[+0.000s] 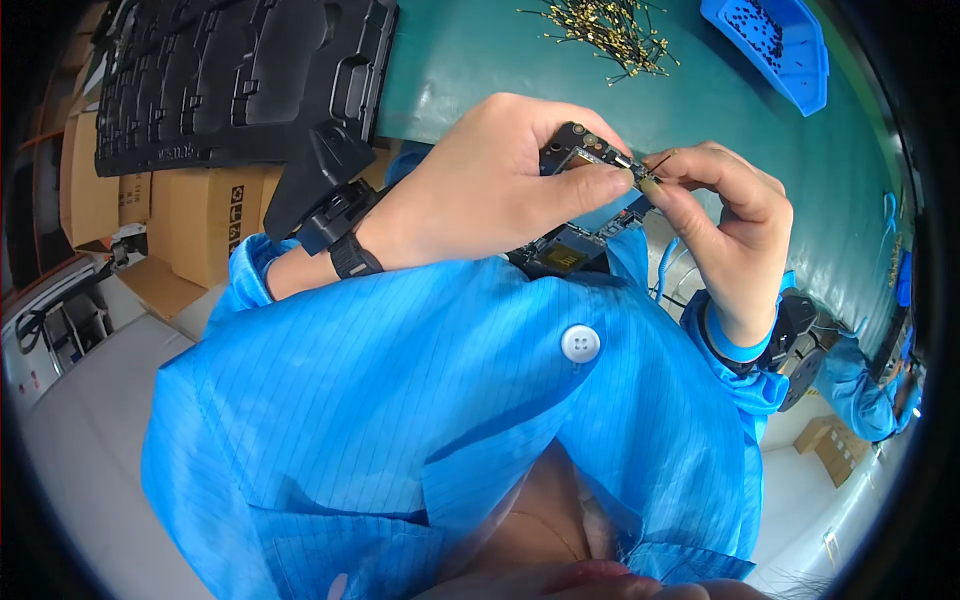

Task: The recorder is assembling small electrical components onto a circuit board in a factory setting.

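Observation:
My left hand point(490, 185) is closed around a black phone-like frame with an exposed circuit board point(572, 248), thumb across its front near the upper right corner. Beside that corner, my right hand point(730, 195) pinches a thin dark wire point(662, 162) between thumb and forefinger. Its lower end meets the frame's edge by my left thumb tip; whether it is attached there I cannot tell. My left fingers are mostly hidden behind the frame, which is held up near my chest at the bench's front edge.
On the green bench mat point(470, 60) lies a heap of short black wires with gold-coloured ends point(605, 35). A blue bin point(800, 70) of small black parts stands to its right. Black moulded trays point(240, 80) and cardboard boxes point(190, 225) are at left. Another person's blue sleeve point(855, 390) shows at right.

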A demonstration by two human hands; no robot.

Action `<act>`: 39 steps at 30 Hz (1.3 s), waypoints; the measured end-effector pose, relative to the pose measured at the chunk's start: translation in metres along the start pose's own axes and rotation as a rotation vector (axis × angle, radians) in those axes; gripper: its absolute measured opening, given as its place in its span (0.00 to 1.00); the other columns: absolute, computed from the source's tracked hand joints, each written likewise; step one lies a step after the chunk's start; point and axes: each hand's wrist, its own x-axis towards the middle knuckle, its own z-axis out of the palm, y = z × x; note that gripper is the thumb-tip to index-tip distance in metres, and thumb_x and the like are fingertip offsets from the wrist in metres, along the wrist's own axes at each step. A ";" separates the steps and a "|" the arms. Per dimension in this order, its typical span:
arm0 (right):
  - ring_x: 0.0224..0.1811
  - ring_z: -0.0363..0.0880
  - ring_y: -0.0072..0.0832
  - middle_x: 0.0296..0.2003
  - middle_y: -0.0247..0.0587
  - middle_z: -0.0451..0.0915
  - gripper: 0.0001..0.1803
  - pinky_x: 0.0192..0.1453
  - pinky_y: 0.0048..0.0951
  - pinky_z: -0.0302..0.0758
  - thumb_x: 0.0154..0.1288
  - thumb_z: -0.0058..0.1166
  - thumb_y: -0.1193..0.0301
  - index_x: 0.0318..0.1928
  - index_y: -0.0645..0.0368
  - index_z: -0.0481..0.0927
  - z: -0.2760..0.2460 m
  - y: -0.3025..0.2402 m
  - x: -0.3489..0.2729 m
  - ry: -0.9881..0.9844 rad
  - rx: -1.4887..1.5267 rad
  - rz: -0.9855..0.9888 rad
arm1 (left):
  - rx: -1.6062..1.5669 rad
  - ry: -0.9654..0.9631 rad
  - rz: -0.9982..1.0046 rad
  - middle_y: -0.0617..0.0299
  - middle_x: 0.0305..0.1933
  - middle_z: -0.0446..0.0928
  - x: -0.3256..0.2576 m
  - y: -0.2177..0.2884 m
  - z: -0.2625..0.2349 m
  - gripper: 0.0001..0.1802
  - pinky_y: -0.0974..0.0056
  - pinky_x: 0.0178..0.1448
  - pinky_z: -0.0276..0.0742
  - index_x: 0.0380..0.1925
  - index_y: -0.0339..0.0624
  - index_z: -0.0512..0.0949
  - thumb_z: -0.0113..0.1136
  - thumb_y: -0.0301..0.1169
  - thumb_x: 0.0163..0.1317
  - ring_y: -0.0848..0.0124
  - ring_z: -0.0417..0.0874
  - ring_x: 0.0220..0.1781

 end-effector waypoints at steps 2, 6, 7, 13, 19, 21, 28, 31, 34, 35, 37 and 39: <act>0.29 0.77 0.24 0.26 0.40 0.79 0.08 0.33 0.23 0.72 0.46 0.57 0.82 0.32 0.65 0.78 -0.002 -0.005 0.003 -0.023 -0.027 0.001 | 0.008 0.007 0.000 0.63 0.33 0.77 0.000 0.001 -0.002 0.12 0.74 0.39 0.70 0.37 0.33 0.75 0.57 0.29 0.57 0.80 0.75 0.35; 0.33 0.76 0.25 0.30 0.42 0.78 0.10 0.39 0.23 0.72 0.47 0.58 0.82 0.33 0.68 0.76 0.002 -0.012 0.011 -0.006 -0.035 0.031 | 0.070 0.045 0.032 0.64 0.32 0.77 -0.003 0.000 -0.004 0.11 0.74 0.37 0.70 0.36 0.33 0.76 0.56 0.29 0.57 0.81 0.74 0.34; 0.32 0.76 0.25 0.30 0.41 0.78 0.11 0.39 0.23 0.71 0.46 0.58 0.82 0.33 0.68 0.76 0.003 -0.012 0.014 0.029 -0.027 -0.039 | 0.068 0.043 0.033 0.64 0.32 0.77 -0.003 0.001 -0.005 0.11 0.74 0.37 0.70 0.36 0.33 0.76 0.56 0.29 0.57 0.81 0.74 0.34; 0.28 0.73 0.27 0.25 0.40 0.76 0.08 0.33 0.23 0.69 0.45 0.58 0.84 0.29 0.68 0.75 0.000 -0.015 0.021 -0.060 -0.201 -0.147 | 0.102 0.075 0.109 0.64 0.29 0.77 -0.002 0.002 -0.010 0.10 0.75 0.34 0.70 0.35 0.34 0.76 0.57 0.29 0.56 0.82 0.74 0.31; 0.29 0.74 0.28 0.25 0.41 0.76 0.08 0.34 0.24 0.69 0.43 0.59 0.85 0.27 0.68 0.75 0.002 -0.019 0.021 -0.057 -0.200 -0.123 | 0.206 0.066 0.192 0.64 0.27 0.77 0.000 0.001 -0.013 0.09 0.76 0.31 0.69 0.34 0.34 0.76 0.57 0.29 0.55 0.82 0.74 0.29; 0.29 0.74 0.28 0.25 0.42 0.76 0.08 0.34 0.24 0.70 0.43 0.59 0.85 0.27 0.68 0.75 0.002 -0.020 0.020 -0.043 -0.187 -0.094 | 0.196 0.069 0.207 0.63 0.27 0.77 -0.001 0.001 -0.014 0.09 0.75 0.31 0.69 0.33 0.34 0.76 0.57 0.28 0.55 0.81 0.74 0.29; 0.31 0.75 0.28 0.27 0.43 0.76 0.07 0.38 0.24 0.71 0.44 0.58 0.86 0.27 0.70 0.74 -0.001 -0.027 0.016 -0.021 -0.184 0.029 | 0.177 0.051 0.207 0.63 0.26 0.76 0.000 0.004 -0.011 0.09 0.75 0.30 0.68 0.33 0.34 0.77 0.57 0.28 0.54 0.82 0.73 0.28; 0.31 0.75 0.28 0.27 0.43 0.76 0.08 0.38 0.24 0.70 0.44 0.58 0.86 0.27 0.70 0.74 -0.001 -0.028 0.018 -0.060 -0.167 0.045 | 0.190 0.052 0.218 0.64 0.25 0.76 -0.002 0.005 -0.013 0.09 0.75 0.29 0.67 0.32 0.34 0.77 0.57 0.29 0.54 0.82 0.73 0.27; 0.32 0.74 0.28 0.27 0.43 0.76 0.08 0.38 0.24 0.70 0.45 0.58 0.86 0.27 0.70 0.74 -0.004 -0.029 0.018 -0.086 -0.145 0.048 | 0.230 0.037 0.196 0.64 0.24 0.76 -0.003 0.007 -0.013 0.09 0.75 0.28 0.67 0.32 0.34 0.77 0.57 0.29 0.54 0.82 0.72 0.26; 0.32 0.74 0.28 0.27 0.43 0.76 0.08 0.38 0.24 0.70 0.45 0.58 0.86 0.27 0.70 0.74 -0.005 -0.028 0.017 -0.091 -0.148 0.048 | 0.211 0.045 0.213 0.64 0.24 0.76 -0.002 0.005 -0.011 0.09 0.75 0.28 0.67 0.32 0.34 0.77 0.57 0.29 0.54 0.82 0.72 0.26; 0.32 0.74 0.28 0.27 0.43 0.76 0.07 0.38 0.24 0.70 0.45 0.57 0.86 0.27 0.70 0.74 -0.006 -0.026 0.015 -0.082 -0.172 -0.008 | 0.198 0.048 0.231 0.64 0.24 0.76 -0.001 0.005 -0.009 0.09 0.75 0.28 0.67 0.32 0.34 0.77 0.57 0.29 0.54 0.82 0.72 0.26; 0.32 0.74 0.29 0.27 0.43 0.76 0.07 0.38 0.25 0.69 0.45 0.57 0.86 0.27 0.69 0.73 -0.005 -0.028 0.015 -0.085 -0.174 -0.014 | 0.223 0.046 0.231 0.64 0.24 0.76 -0.002 0.006 -0.009 0.09 0.75 0.29 0.67 0.32 0.34 0.77 0.57 0.29 0.54 0.82 0.72 0.26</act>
